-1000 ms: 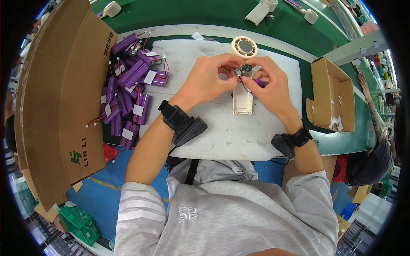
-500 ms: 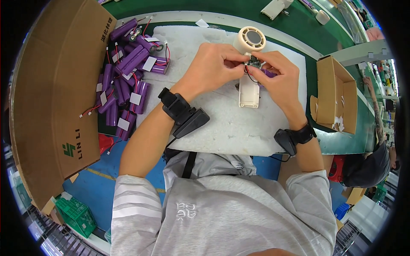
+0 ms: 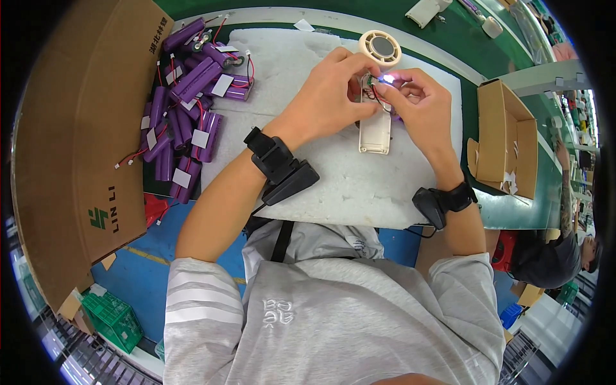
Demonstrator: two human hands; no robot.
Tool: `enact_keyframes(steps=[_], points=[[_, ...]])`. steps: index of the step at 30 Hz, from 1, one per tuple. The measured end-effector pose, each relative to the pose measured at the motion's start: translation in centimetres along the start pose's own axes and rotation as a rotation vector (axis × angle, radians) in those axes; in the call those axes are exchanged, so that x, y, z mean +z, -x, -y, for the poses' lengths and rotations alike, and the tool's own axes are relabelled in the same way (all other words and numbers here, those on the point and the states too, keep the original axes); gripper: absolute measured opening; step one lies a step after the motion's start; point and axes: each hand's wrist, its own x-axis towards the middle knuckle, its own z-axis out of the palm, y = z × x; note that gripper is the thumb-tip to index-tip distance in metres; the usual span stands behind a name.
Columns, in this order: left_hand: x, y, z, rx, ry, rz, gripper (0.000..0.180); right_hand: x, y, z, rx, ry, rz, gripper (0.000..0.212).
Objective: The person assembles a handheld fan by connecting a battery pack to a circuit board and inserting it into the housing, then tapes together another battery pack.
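Observation:
A handheld fan lies on the white foam pad, its round cream head [image 3: 380, 48] at the far end and its open handle shell [image 3: 375, 136] towards me. Above the shell, my right hand [image 3: 420, 102] pinches a small circuit board with a bright light [image 3: 388, 78] glowing on it. Thin red and black wires run below the board. My left hand [image 3: 333, 93] is at the shell's left side, thumb and forefinger spread apart around the wires. Purple shows beside the shell under my right fingers, mostly hidden.
Many purple battery packs [image 3: 196, 83] with wires lie heaped at the left, beside a tall cardboard box [image 3: 83, 147]. A smaller open carton [image 3: 507, 141] stands at the right. More fan parts [image 3: 423, 11] lie across the green bench. Another person [image 3: 552, 256] is at the far right.
A light has come on at the circuit board. My left thumb and forefinger have parted from their pinch beside it. The fan and pad sit slightly higher in view.

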Motion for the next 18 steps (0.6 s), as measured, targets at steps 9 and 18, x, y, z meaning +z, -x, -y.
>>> enact_keyframes(steps=[9, 18], points=[[0.15, -0.01, 0.04, -0.046, 0.024, 0.03, 0.031, -0.26, -0.23, -0.35, 0.099, -0.036, 0.032, 0.02], [0.74, 0.2, -0.18, -0.16, 0.125, 0.02, 0.03, -0.72, -0.17, -0.77, -0.038, 0.044, 0.085, 0.014]])
